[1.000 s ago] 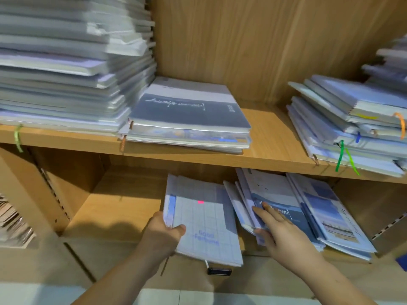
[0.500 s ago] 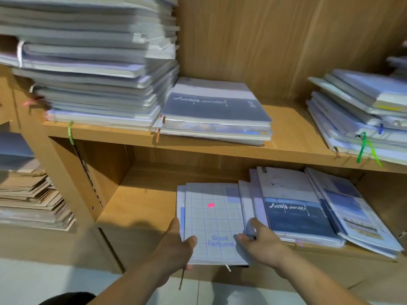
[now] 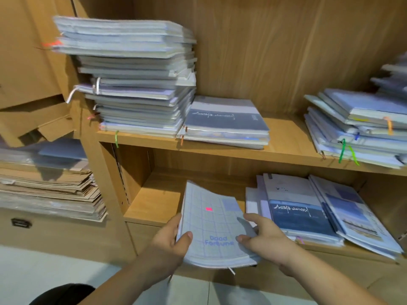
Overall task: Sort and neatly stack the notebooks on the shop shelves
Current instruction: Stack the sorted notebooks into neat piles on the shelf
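2 hands: left hand (image 3: 167, 245) and right hand (image 3: 266, 241) clamp grid notebook (image 3: 211, 225), thumbs on cover.
Position: near edge, lower shelf (image 3: 158, 201).

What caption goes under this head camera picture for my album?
Left hand and right hand hold a grid notebook at the lower shelf.

We see the grid-covered "Good Fortune" notebook (image 3: 211, 227) at six o'clock, bowed, far end tilted up over the lower shelf (image 3: 154, 203).
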`<action>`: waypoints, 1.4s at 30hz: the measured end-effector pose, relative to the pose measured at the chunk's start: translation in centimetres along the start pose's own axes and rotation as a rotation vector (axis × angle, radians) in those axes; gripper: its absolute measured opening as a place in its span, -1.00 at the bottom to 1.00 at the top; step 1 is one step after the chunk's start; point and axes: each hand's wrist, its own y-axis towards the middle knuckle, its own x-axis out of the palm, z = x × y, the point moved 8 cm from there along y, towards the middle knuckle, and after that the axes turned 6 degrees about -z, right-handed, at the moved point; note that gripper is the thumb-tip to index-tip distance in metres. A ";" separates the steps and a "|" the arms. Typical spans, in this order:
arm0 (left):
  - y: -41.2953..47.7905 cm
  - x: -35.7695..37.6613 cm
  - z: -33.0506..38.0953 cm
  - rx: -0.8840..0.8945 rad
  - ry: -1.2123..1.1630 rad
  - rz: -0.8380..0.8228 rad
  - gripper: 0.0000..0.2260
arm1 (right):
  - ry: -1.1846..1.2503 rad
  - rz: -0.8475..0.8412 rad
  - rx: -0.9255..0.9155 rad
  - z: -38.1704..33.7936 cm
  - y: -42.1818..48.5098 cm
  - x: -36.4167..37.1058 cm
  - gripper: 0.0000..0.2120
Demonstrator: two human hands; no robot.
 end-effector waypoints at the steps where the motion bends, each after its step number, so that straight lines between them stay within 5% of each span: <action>1: -1.1 -0.3 0.5 0.021 -0.031 -0.002 -0.52 | 0.041 0.006 0.001 -0.2 -1.1 -0.1 -0.56; 7: -8.2 -1.4 4.0 0.145 -0.086 -0.097 -0.48 | 0.407 -0.050 0.051 -0.7 -9.7 0.8 -0.54; 11: -12.0 -1.1 7.9 0.222 0.037 -0.158 -0.49 | 0.061 0.067 -0.066 -3.4 -15.9 -0.3 -0.51; 16: -15.1 -0.2 14.5 0.351 0.218 -0.181 -0.47 | -0.030 0.047 -0.293 -8.7 -22.9 -2.7 -0.53; 22: -13.8 -1.8 22.5 0.477 0.338 0.110 -0.61 | 0.001 0.287 -0.533 -14.9 -24.7 -7.4 -0.62; 27: -7.9 -4.1 25.7 0.497 0.435 0.406 -0.64 | -0.050 0.462 -0.606 -19.4 -18.9 -11.1 -0.82; 30: -3.6 -4.8 26.8 0.475 0.468 0.492 -0.60 | -0.152 0.541 -0.626 -22.0 -14.7 -13.3 -0.72; 32: -1.1 -5.2 27.2 0.456 0.456 0.554 -0.66 | -0.111 0.528 -0.628 -23.1 -12.1 -14.5 -0.88; 38: 0.4 -4.7 23.7 0.557 0.750 0.583 -0.60 | -0.385 0.263 -0.512 -20.3 -5.2 -12.5 0.10; 42: 0.3 -5.8 22.8 0.595 0.775 0.636 -0.76 | -0.358 0.427 -0.601 -20.0 -3.5 -12.3 -0.09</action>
